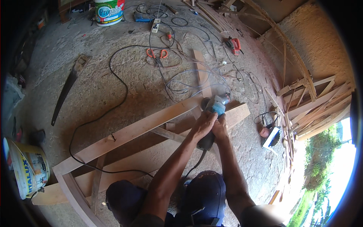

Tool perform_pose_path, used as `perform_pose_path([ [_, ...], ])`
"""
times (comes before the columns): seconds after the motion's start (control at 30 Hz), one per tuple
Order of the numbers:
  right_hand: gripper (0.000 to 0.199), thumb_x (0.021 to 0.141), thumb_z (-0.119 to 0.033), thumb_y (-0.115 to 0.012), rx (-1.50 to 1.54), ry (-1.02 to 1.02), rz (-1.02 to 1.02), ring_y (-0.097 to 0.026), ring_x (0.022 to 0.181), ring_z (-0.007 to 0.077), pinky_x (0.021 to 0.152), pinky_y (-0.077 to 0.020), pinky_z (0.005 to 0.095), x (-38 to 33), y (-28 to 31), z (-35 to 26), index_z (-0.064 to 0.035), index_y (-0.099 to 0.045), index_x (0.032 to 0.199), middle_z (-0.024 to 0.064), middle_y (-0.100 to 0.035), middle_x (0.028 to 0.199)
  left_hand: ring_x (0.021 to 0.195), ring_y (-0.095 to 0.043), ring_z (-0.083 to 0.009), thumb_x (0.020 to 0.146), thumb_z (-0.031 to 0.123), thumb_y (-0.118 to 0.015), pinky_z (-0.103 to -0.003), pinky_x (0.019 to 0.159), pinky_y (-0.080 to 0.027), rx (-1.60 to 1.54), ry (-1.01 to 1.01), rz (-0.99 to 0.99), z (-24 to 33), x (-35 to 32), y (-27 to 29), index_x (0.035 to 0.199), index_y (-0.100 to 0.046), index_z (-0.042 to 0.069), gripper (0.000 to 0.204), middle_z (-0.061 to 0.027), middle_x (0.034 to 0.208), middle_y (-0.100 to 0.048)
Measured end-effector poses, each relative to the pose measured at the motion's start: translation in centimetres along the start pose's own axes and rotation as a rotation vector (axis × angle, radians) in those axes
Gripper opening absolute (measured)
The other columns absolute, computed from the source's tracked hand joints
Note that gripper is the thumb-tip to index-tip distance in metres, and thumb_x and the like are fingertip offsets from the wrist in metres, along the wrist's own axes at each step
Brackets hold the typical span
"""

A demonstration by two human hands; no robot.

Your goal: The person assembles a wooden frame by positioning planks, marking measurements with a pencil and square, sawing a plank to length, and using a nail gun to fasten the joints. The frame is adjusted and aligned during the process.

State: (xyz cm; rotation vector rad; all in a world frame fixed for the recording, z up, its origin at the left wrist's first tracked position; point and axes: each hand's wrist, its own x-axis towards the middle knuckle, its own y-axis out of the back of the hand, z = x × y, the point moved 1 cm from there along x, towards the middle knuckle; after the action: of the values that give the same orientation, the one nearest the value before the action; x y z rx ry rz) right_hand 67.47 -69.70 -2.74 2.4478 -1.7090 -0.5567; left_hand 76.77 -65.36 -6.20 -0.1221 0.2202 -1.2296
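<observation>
Both my hands are wrapped round a teal and dark angle grinder [216, 107]. My left hand [204, 123] and my right hand [220, 125] sit side by side on its body, fingers closed. The grinder's disc, partly hidden, is at the far right end of a long wooden rail [132, 132], and pale dust hangs around it. This rail belongs to a wooden frame with a curved piece [77, 193] at its left end and thin cross pieces. Beneath the frame lies a thick timber beam [238, 113]. A dark power cord trails from the grinder's rear between my arms.
A handsaw [68, 90] lies at the left, near a yellow and white bucket [36, 170]. Tangled cords, orange-handled pliers [158, 55], a power strip [155, 25] and a red power tool [235, 46] lie on the concrete floor. Another bucket [109, 15] stands far off. Lumber [321, 102] is piled at right.
</observation>
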Motion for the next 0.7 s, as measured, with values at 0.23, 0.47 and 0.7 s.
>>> perform_pose_path([
  [0.23, 0.070, 0.093, -0.037, -0.076, -0.108, 0.040, -0.158, -0.064, 0.099, 0.0239, 0.073, -0.0590, 0.0385, 3.3, -1.8, -1.9, -0.0002, -0.033, 0.134, 0.0193, -0.060, 0.116, 0.106, -0.067, -0.0360, 0.101, 0.047, -0.052, -0.042, 0.093, -0.050, -0.086, -0.005, 0.122, 2.7, 0.7, 2.4, 0.114, -0.064, -0.007, 0.057, -0.0267, 0.108, -0.068],
  [0.47, 0.078, 0.088, -0.042, -0.078, -0.272, 0.208, -0.106, -0.063, 0.104, 0.0265, 0.078, -0.0576, 0.0395, 2.2, -2.3, -2.5, 0.0046, -0.039, 0.137, 0.0240, -0.061, 0.121, 0.100, -0.065, -0.0387, 0.104, 0.047, -0.047, -0.046, 0.088, -0.049, 0.034, -0.095, 0.256, 0.7, 0.6, 2.1, 0.108, -0.065, -0.008, 0.058, -0.0286, 0.103, -0.067],
  [0.7, 0.073, 0.091, -0.045, -0.074, -0.399, 0.264, -0.218, -0.062, 0.109, 0.0296, 0.090, -0.0530, 0.0436, 2.0, -0.3, -0.3, 0.0027, -0.044, 0.137, 0.0227, -0.062, 0.122, 0.085, -0.066, -0.0280, 0.103, 0.043, -0.056, -0.042, 0.079, -0.052, -0.164, -0.131, 0.431, 0.9, -2.9, -0.8, 0.101, -0.058, -0.008, 0.051, -0.0196, 0.091, -0.068],
])
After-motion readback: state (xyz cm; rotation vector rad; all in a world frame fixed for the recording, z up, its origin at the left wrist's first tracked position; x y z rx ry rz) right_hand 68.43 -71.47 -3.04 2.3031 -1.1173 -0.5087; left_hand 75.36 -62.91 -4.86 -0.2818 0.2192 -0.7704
